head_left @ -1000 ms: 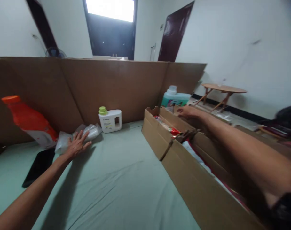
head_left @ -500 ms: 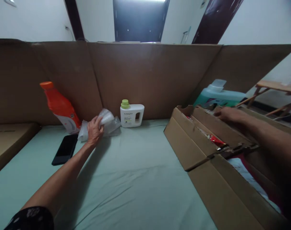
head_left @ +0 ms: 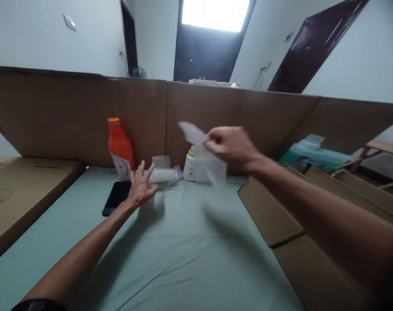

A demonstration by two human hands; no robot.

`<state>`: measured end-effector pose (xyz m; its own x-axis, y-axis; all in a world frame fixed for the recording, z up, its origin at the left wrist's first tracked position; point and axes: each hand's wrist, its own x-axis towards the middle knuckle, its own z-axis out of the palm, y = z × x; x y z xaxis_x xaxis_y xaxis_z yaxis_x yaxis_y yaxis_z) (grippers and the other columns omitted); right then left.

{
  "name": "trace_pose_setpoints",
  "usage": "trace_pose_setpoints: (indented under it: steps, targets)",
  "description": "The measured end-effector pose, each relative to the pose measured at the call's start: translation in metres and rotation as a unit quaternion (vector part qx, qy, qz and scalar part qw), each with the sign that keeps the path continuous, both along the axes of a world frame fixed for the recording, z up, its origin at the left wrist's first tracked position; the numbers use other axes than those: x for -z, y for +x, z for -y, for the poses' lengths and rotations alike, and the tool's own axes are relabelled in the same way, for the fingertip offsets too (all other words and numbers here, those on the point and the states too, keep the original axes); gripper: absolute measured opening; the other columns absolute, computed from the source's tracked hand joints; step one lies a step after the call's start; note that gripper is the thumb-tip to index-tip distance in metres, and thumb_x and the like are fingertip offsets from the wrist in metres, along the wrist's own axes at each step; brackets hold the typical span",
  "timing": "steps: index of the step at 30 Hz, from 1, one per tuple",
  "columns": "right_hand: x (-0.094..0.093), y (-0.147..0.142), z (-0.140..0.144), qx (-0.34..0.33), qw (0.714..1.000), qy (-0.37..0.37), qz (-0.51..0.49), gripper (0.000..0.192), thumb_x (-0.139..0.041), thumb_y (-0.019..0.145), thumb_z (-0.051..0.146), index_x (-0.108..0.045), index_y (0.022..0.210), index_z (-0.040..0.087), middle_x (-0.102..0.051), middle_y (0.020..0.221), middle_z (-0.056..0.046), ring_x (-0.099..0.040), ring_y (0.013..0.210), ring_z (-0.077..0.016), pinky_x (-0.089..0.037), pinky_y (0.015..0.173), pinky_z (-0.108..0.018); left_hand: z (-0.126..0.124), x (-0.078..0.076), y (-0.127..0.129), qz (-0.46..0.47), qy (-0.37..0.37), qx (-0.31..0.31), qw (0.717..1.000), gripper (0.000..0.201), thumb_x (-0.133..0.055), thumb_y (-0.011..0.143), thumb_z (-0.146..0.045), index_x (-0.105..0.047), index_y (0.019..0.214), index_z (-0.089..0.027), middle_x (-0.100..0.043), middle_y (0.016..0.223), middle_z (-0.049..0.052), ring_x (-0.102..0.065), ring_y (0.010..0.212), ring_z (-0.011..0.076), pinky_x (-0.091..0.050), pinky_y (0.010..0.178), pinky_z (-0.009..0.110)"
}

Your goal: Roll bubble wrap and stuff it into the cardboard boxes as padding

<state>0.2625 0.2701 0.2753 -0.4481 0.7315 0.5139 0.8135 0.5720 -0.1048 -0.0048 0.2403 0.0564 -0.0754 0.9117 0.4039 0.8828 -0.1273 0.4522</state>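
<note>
Above table, right hand (head_left: 231, 144) pinching blurred, seemingly empty bag (head_left: 196, 137)

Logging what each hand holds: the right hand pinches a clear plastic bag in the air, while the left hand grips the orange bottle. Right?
Not quite. In the head view the left hand is open beside the plastic roll, not on the orange bottle. The right hand does pinch the clear plastic bag.

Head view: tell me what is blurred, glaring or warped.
Head view: the clear bag in the right hand smears with motion blur; the bright window is blown out; wide-angle distortion tilts the doors and bends the cardboard wall; soft arm shadows fall on the green sheet.
</note>
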Motion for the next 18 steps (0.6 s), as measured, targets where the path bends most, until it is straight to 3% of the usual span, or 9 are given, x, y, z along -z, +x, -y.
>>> trace_pose_setpoints:
  steps: [2, 4, 6, 8, 11, 13, 15, 18]
  targets:
    - [0.035, -0.051, -0.024, -0.041, 0.996, -0.066, 0.038, 0.015, -0.064, 0.085, 0.021, -0.077, 0.093, 0.021, -0.077, 0.093, -0.004, -0.071, 0.089, -0.0242, -0.052, 0.083, -0.036, 0.017, 0.001, 0.000, 0.001, 0.039, 0.023, 0.999, 0.081, -0.064, 0.079, -0.035, -0.035, 0.154, -0.023, -0.015, 0.167, 0.018, -0.019, 0.153, 0.0370, -0.010, 0.120, 0.064]
    - [0.066, -0.081, -0.047, -0.079, 0.991, -0.095, 0.054, 0.031, -0.073, 0.078, 0.019, -0.074, 0.108, 0.025, -0.076, 0.111, -0.004, -0.070, 0.104, -0.0255, -0.052, 0.091, -0.038, 0.030, 0.005, 0.001, -0.009, 0.070, 0.047, 0.996, 0.079, -0.064, 0.081, -0.035, -0.035, 0.154, -0.024, -0.013, 0.168, 0.017, -0.016, 0.154, 0.0358, -0.009, 0.120, 0.062]
    - [0.087, -0.093, -0.060, -0.113, 0.985, -0.117, 0.060, 0.046, -0.077, 0.075, 0.016, -0.070, 0.119, 0.025, -0.071, 0.127, -0.006, -0.066, 0.115, -0.0254, -0.051, 0.097, -0.038, 0.037, 0.009, 0.005, -0.030, 0.078, 0.063, 0.995, 0.076, -0.066, 0.082, -0.033, -0.037, 0.153, -0.026, -0.011, 0.169, 0.014, -0.015, 0.154, 0.0358, -0.008, 0.121, 0.062]
    - [0.096, -0.090, -0.061, -0.136, 0.979, -0.139, 0.064, 0.043, -0.075, 0.078, 0.015, -0.070, 0.121, 0.021, -0.067, 0.133, -0.010, -0.063, 0.122, -0.0255, -0.049, 0.103, -0.038, 0.034, 0.014, 0.011, -0.055, 0.071, 0.069, 0.994, 0.075, -0.068, 0.081, -0.030, -0.041, 0.151, -0.028, -0.012, 0.169, 0.013, -0.014, 0.154, 0.0365, -0.006, 0.121, 0.062]
    - [0.088, -0.059, -0.041, -0.144, 0.975, -0.157, 0.071, 0.030, -0.068, 0.084, 0.016, -0.072, 0.114, 0.019, -0.066, 0.134, -0.011, -0.060, 0.127, -0.0259, -0.044, 0.108, -0.040, 0.019, 0.018, 0.024, -0.115, -0.007, 0.048, 0.992, 0.070, -0.065, 0.085, -0.033, -0.041, 0.151, -0.028, -0.019, 0.168, 0.012, -0.012, 0.155, 0.0347, -0.003, 0.121, 0.061]
    - [0.075, -0.023, -0.017, -0.127, 0.975, -0.163, 0.082, 0.026, -0.067, 0.085, 0.019, -0.073, 0.110, 0.021, -0.068, 0.130, -0.009, -0.062, 0.124, -0.0256, -0.045, 0.107, -0.040, 0.009, 0.020, 0.034, -0.141, -0.074, 0.044, 0.986, 0.060, -0.058, 0.091, -0.039, -0.046, 0.148, -0.026, -0.034, 0.162, 0.016, -0.022, 0.152, 0.0351, -0.008, 0.120, 0.063]
    - [0.058, 0.026, 0.012, -0.106, 0.977, -0.163, 0.092, 0.023, -0.068, 0.085, 0.023, -0.074, 0.107, 0.022, -0.071, 0.126, -0.007, -0.065, 0.118, -0.0257, -0.047, 0.104, -0.042, 0.006, 0.020, 0.043, -0.143, -0.106, 0.060, 0.982, 0.051, -0.054, 0.093, -0.040, -0.056, 0.139, -0.021, -0.052, 0.147, 0.021, -0.039, 0.142, 0.0383, -0.019, 0.116, 0.067]
    - [0.027, 0.122, 0.055, -0.035, 0.987, -0.147, 0.061, 0.023, -0.064, 0.086, 0.030, -0.075, 0.104, 0.021, -0.072, 0.123, -0.007, -0.066, 0.114, -0.0243, -0.047, 0.102, -0.039, 0.008, 0.028, 0.045, -0.146, -0.111, 0.079, 0.980, 0.047, -0.051, 0.091, -0.035, -0.060, 0.133, -0.014, -0.055, 0.141, 0.025, -0.044, 0.135, 0.0449, -0.023, 0.107, 0.076]
